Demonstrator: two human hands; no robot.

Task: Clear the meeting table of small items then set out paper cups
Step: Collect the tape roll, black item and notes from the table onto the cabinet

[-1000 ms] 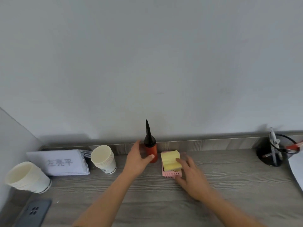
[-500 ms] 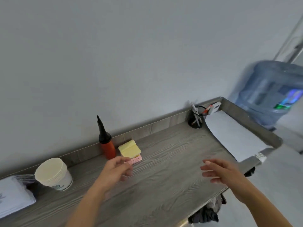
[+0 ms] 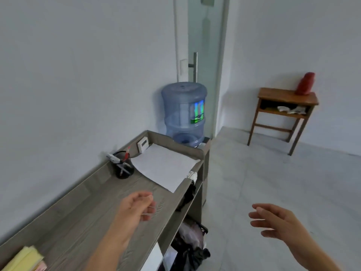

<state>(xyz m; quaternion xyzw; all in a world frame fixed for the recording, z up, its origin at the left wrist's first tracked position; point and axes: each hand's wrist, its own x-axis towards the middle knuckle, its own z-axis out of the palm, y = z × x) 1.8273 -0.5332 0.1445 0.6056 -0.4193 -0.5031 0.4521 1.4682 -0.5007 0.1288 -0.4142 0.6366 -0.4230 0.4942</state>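
Observation:
A grey wood-grain counter runs along the left wall. My left hand hovers above its front part, fingers loosely curled, holding nothing. My right hand is out past the counter's edge, over the floor, fingers relaxed and spread, also with nothing in it. A yellow sticky-note pad on a pink base lies at the bottom left corner of the view. No paper cups are in view.
A black pen holder with pens stands by the counter's back rim, beside a white paper sheet. Beyond are a blue water jug, a glass door and a small wooden table carrying a red bag. Dark bags sit under the counter.
The view has swung right, away from the cups, red bottle and note pad. Both hands have come off those items and now hang in the air, holding nothing.

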